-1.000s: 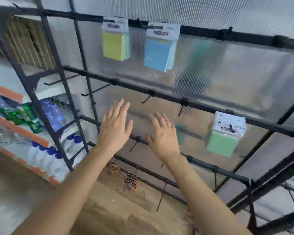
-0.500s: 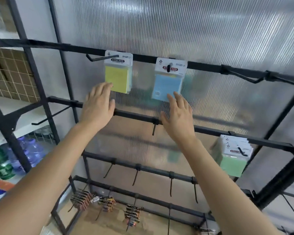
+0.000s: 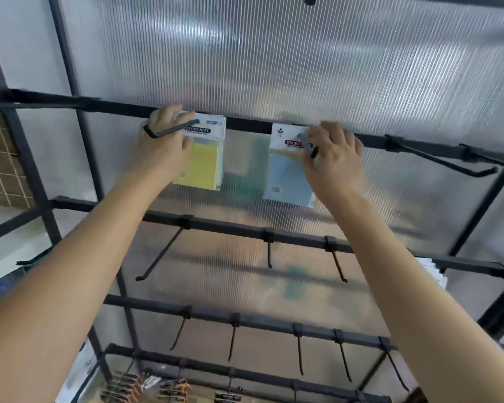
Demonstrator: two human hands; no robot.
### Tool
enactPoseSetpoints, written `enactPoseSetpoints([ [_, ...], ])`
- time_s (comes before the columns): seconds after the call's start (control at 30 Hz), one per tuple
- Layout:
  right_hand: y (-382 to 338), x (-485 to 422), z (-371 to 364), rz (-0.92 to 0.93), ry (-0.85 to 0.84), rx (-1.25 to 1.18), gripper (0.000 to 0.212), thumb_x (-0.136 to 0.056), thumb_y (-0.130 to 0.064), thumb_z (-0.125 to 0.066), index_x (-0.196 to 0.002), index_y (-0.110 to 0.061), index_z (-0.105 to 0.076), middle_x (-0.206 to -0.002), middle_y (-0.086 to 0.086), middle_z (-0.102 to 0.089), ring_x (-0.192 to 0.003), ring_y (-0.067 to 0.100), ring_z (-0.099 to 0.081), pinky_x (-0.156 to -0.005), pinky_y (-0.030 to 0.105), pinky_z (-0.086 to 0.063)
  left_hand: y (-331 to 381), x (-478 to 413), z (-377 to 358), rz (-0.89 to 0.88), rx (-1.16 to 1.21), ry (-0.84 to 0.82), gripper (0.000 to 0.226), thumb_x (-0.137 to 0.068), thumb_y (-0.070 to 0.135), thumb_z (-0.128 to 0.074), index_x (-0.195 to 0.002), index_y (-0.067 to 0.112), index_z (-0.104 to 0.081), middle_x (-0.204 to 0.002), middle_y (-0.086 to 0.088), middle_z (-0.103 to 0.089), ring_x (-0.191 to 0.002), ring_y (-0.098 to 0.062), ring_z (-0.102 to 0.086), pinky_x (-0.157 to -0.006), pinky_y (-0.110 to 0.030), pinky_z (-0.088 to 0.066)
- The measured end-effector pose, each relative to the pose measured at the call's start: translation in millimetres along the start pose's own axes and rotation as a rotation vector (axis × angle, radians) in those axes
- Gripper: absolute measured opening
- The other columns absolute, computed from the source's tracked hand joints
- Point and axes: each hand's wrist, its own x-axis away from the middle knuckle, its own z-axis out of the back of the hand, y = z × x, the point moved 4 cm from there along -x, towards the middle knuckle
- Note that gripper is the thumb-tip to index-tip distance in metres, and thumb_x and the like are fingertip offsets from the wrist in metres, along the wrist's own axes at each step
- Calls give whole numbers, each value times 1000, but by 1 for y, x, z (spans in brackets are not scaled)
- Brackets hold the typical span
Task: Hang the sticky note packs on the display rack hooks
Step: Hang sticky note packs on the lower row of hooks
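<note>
Status: left hand (image 3: 163, 144) is up at the top rail (image 3: 245, 123), fingers curled round the left edge of the yellow sticky note pack (image 3: 204, 161) header. A long hook (image 3: 169, 131) crosses in front of its knuckles. Right hand (image 3: 336, 154) has fingers curled over the upper right of the blue sticky note pack (image 3: 285, 175). Both packs hang just under the rail, side by side and apart.

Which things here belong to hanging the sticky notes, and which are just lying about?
In the job: yellow pack, blue pack, top rail, hook, left hand, right hand.
Lying about: bottom clips, bare lower hooks.
</note>
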Motion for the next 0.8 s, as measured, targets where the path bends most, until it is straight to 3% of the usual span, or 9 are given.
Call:
enactPoseSetpoints([
  [0.2,-1,-10,6,-28,68,71,26,-91,-18,-53,-112,-5,-61,-114,15,-54,-108,34,-47,-88,41,-35,-4,-17,7,-55,33,89,16,-90,10,-51,-103,7,-61,-112,-13,-53,-108,-31,-47,-89,-40,-32],
  [0.4,-8,-27,11,-100,-137,7,24,-95,-22,-47,-109,-4,-56,-107,16,-62,-100,34,-54,-72,35,-36,-11,-26,6,-67,86,-7,14,-94,15,-48,-98,5,-57,-106,-12,-55,-104,-30,-47,-82,-37,-31],
  [0.6,-20,-21,18,-151,-189,1,22,-95,-15,-44,-107,-1,-57,-105,18,-62,-96,35,-56,-72,37,-40,-10,-23,14,-94,209,-84,16,-93,15,-50,-97,0,-54,-106,-19,-52,-99,-33,-48,-84,-42,-36],
  [0.8,-28,-4,35,-188,-138,-77,17,-94,-13,-46,-98,-1,-58,-100,17,-65,-93,35,-58,-70,42,-48,-7,-10,30,-78,343,-81,7,-92,7,-47,-94,3,-52,-95,-7,-54,-91,-25,-49,-78,-38,-36],
])
